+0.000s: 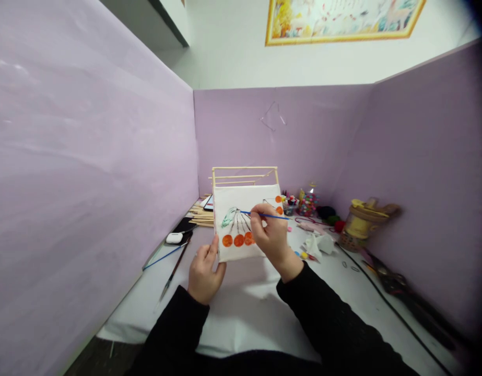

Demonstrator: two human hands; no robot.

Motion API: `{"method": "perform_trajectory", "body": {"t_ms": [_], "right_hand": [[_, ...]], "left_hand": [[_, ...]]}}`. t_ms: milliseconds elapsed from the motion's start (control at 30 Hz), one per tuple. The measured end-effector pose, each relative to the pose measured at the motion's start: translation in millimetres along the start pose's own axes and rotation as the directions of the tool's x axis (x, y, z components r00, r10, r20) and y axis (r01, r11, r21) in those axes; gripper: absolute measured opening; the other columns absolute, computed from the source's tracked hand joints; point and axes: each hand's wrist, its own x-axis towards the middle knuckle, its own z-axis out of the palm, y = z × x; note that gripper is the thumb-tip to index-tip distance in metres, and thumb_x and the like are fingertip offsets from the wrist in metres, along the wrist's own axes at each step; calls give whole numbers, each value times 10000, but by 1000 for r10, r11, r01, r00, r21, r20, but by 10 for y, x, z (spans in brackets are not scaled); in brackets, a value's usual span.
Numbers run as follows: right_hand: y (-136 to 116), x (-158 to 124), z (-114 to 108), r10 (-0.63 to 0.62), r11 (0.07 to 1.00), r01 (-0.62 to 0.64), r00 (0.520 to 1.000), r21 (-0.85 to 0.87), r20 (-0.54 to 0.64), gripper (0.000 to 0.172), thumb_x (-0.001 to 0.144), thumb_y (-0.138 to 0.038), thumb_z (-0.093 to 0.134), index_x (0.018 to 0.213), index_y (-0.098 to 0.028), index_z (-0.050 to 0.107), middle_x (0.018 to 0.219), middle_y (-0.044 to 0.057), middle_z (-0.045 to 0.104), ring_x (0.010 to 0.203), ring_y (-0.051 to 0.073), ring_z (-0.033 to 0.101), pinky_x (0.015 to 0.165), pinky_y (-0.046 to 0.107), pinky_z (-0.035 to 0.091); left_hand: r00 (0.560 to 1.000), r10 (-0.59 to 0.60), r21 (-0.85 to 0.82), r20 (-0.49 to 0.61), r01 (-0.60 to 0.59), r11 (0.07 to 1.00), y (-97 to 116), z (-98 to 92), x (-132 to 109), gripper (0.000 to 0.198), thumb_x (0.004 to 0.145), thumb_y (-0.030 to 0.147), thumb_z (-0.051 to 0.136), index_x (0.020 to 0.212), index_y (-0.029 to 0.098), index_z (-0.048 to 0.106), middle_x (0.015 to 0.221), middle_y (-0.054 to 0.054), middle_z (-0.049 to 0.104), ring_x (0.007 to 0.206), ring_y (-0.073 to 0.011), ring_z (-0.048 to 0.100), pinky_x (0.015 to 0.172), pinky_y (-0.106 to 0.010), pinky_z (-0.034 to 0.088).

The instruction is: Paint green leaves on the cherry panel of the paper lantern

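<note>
A small wooden-stick frame (244, 169) carries a white panel (235, 201) painted with a green shape, thin dark stems and orange circles. My left hand (203, 271) grips the panel's lower left corner, thumb up along its edge. My right hand (270, 235) is closed in a pinch on a thin blue paintbrush (282, 217), whose tip touches the panel near the stems. Both sleeves are black.
Purple partition walls enclose the white desk (241, 308) on three sides. Wooden sticks (201, 214), a white earbud case (174, 238), a spare blue brush (164, 256) and a dark brush (174, 271) lie left. A bead jar (308, 202), crumpled paper (317, 244), a yellow container (358, 224) and a black cable (385, 303) sit right.
</note>
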Motion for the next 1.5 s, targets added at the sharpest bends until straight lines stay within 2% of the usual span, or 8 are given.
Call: {"method": "perform_trajectory", "body": {"t_ms": [533, 733, 833, 900, 1067, 1233, 1367, 1500], "right_hand": [[0, 14, 9, -77, 997, 77, 997, -23, 13, 98, 846, -138, 487, 835, -176, 576, 740, 19, 604, 650, 122, 561, 632, 256, 465], [-57, 106, -353, -32, 999, 35, 973, 10, -227, 82, 855, -164, 509, 871, -196, 582, 782, 10, 579, 703, 130, 571, 660, 271, 469], [166, 157, -679, 4, 997, -37, 890, -64, -457, 91, 890, -239, 490, 928, -201, 563, 838, 15, 553, 680, 121, 562, 655, 281, 470], [441, 135, -894, 21, 993, -80, 854, -91, -520, 128, 907, -287, 476, 971, -199, 545, 836, 9, 535, 606, 97, 528, 619, 271, 460], [1166, -248, -1291, 231, 959, -275, 904, -75, -359, 205, 902, -362, 482, 958, -180, 559, 728, -2, 555, 591, 113, 536, 576, 257, 445], [1441, -708, -1311, 485, 863, -487, 873, -138, -50, 276, 879, -441, 494, 894, -176, 572, 624, -1, 569, 535, 135, 521, 515, 258, 413], [1457, -826, -1181, 451, 867, -383, 875, -319, 177, 234, 873, -396, 466, 772, -198, 539, 612, 15, 583, 541, 148, 522, 547, 274, 394], [1477, -870, -1105, 440, 861, -324, 862, -392, 253, 204, 876, -343, 428, 753, -202, 510, 609, 18, 580, 545, 152, 514, 570, 281, 384]], "left_hand": [[1000, 14, -1, -15, -14, 1000, -4, 4, 3, 702, 815, 163, 570, 1462, 234, 306, 909, -64, 563, 801, -196, 574, 736, -317, 525], [1000, 17, 19, -25, -16, 1000, 0, 9, 12, 689, 811, 143, 566, 1452, 223, 327, 897, -59, 571, 800, -192, 584, 746, -312, 523], [999, 27, 25, -24, -26, 999, -3, 12, 17, 678, 819, 152, 568, 1451, 218, 331, 889, -55, 569, 791, -187, 587, 741, -304, 521], [999, 41, 28, -31, -40, 999, -5, 16, 25, 681, 820, 157, 578, 1452, 222, 330, 883, -51, 567, 782, -184, 585, 737, -300, 519], [996, 61, 21, -58, -60, 998, -6, 27, 57, 677, 817, 160, 599, 1443, 223, 351, 872, -49, 570, 772, -186, 581, 730, -303, 511], [994, 78, 21, -81, -76, 997, -14, 35, 78, 672, 812, 163, 619, 1433, 229, 371, 874, -50, 568, 746, -175, 578, 720, -298, 508], [991, 94, 20, -95, -93, 995, -20, 41, 88, 680, 803, 165, 630, 1431, 227, 377, 880, -51, 563, 748, -173, 576, 723, -301, 511], [993, 81, 27, -82, -79, 996, -14, 36, 92, 647, 813, 186, 623, 1418, 222, 397, 875, -50, 561, 734, -169, 573, 708, -297, 512]]}}
